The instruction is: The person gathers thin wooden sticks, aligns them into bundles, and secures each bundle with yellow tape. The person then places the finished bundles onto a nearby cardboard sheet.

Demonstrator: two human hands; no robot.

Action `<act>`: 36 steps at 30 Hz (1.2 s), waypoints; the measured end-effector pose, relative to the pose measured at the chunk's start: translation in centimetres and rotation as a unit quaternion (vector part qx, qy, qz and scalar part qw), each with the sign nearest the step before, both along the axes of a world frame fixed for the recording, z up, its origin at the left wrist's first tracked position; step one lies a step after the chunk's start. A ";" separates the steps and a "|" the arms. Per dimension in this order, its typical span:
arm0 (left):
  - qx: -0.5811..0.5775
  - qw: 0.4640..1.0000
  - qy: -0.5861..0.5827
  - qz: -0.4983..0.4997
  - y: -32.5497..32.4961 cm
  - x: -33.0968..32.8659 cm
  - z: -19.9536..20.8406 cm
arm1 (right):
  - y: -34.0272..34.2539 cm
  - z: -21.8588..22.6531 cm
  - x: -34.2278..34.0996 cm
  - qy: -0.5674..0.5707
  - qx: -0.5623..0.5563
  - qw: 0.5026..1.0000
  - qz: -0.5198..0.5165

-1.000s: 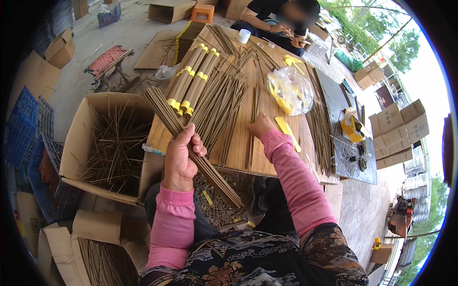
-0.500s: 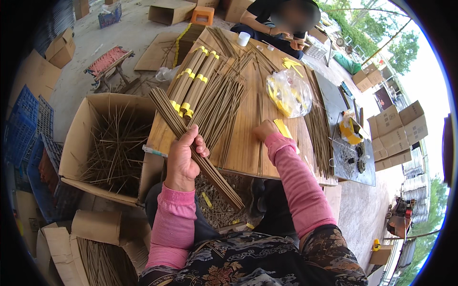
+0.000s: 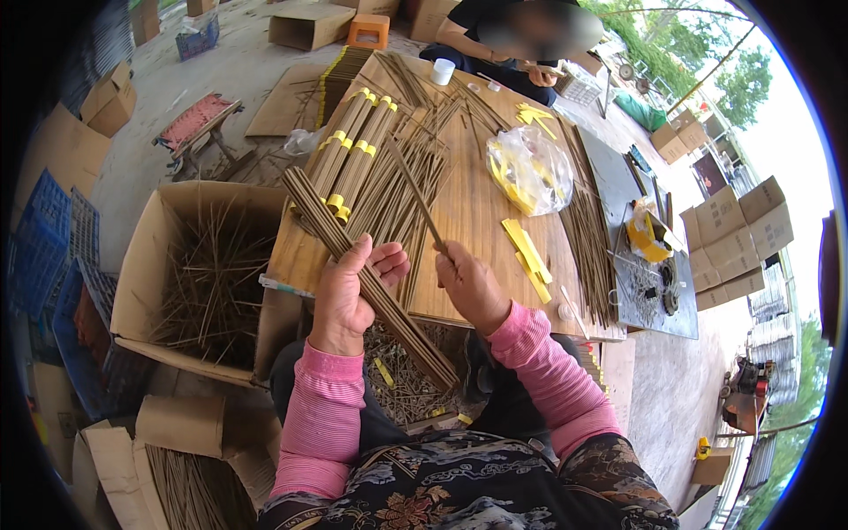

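A bundle of thin brown sticks (image 3: 389, 322) lies slanted across my left hand (image 3: 349, 287); the thumb presses on it while the fingers curl loosely. My right hand (image 3: 474, 284) pinches a few more brown sticks (image 3: 413, 187), their far ends pointing up and left over the table. Loose sticks (image 3: 402, 199) are spread on the wooden table (image 3: 473, 190) beyond my hands. Left of them lie bundles bound with yellow bands (image 3: 349, 155). To the right of my right hand are yellow paper strips (image 3: 527, 256), with a clear plastic bag of yellow strips (image 3: 533, 172) behind.
At my left stands a cardboard box (image 3: 137, 300) full of tangled sticks, with another open box (image 3: 181, 420) below it. A long row of sticks (image 3: 585, 238) and a dark board (image 3: 623, 203) lie along the right side. Across the table a person (image 3: 495, 40) handles something small.
My right hand has come left and nearer to my left hand, lifting a few sticks off the table. My left hand still holds its bundle in nearly the same place.
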State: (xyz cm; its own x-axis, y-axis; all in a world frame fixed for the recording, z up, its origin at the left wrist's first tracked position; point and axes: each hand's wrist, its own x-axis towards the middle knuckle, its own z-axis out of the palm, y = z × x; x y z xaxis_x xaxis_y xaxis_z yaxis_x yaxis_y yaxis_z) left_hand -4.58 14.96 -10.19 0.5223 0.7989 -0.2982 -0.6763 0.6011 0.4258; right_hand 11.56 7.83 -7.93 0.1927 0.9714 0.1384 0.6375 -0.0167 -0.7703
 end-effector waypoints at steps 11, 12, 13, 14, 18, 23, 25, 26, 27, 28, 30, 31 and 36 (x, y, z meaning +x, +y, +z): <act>0.053 0.998 0.027 -0.001 -1.3 2.9 -0.7 | -3.1 0.3 -3.0 -0.139 0.032 0.988 0.059; 0.057 0.997 0.047 0.007 -1.5 3.3 -0.7 | -3.4 0.0 -2.9 -0.144 0.047 0.986 0.065; 0.062 0.997 0.043 0.002 -1.7 3.4 -0.8 | -3.6 -0.2 -2.8 -0.149 0.062 0.984 0.071; 0.067 0.997 0.040 -0.006 -1.8 3.7 -0.9 | -3.8 -0.2 -2.7 -0.145 0.058 0.985 0.070; 0.077 0.997 0.003 0.016 -2.4 4.7 -0.7 | -4.3 0.0 -1.5 -0.155 0.098 0.980 0.080; 0.194 0.978 0.009 0.073 -3.3 5.4 4.4 | -5.8 1.8 0.9 -0.032 0.091 0.991 0.090; 0.300 0.952 0.033 0.054 -4.0 6.6 6.8 | -6.0 2.1 2.0 0.031 0.082 0.992 0.094; 0.335 0.941 0.036 0.040 -4.4 7.3 8.2 | -5.7 2.4 2.5 0.032 0.048 0.995 0.086; 0.368 0.929 0.036 0.026 -4.7 8.0 9.4 | -5.4 2.3 3.0 0.057 0.071 0.992 0.082; 0.389 0.921 0.030 0.007 -4.8 8.7 10.2 | -5.0 2.0 3.5 0.082 0.094 0.989 0.077; 0.447 0.892 0.065 0.001 -5.0 10.0 11.0 | -4.0 1.2 4.7 0.104 0.138 0.982 0.081; 0.476 0.876 0.082 -0.003 -5.0 10.8 11.3 | -3.4 0.5 5.4 0.124 0.150 0.977 0.087; 0.508 0.844 0.152 -0.077 -3.4 13.4 8.8 | -1.9 -2.8 7.7 0.205 0.168 0.959 0.100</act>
